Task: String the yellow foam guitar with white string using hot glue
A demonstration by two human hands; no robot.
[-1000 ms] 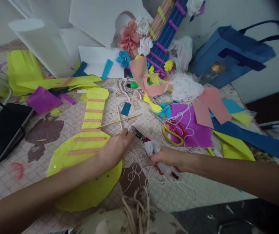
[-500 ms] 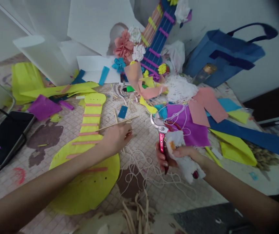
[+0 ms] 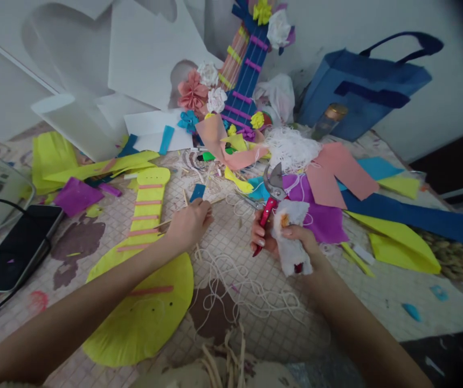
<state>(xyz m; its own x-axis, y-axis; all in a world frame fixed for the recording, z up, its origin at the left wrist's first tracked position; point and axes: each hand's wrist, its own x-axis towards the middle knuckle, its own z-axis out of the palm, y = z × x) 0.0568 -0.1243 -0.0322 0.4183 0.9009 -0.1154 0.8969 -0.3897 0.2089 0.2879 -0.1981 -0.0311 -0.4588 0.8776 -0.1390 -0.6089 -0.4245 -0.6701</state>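
A blue tote bag (image 3: 363,116) stood near the far right corner of the tabletop (image 3: 388,291), with a small stoppered jar (image 3: 328,124) just in front. Toward the far edge, a blue toy guitar (image 3: 249,81) stood tilted beside a pink paper flower (image 3: 193,90); a tangle of white string (image 3: 291,148) lay before it. Near the left edge, a black-screened device (image 3: 21,248) lay by a purple paper piece (image 3: 78,196).

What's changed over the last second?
Right hand pulled the shears rightward, away from the left hand; blades now point forward instead of toward it. Left hand moved forward, closer to the blue scrap. The shears weren't let go; whether the left hand holds a stick is unclear. Yellow paper guitar and white string pile stayed put.
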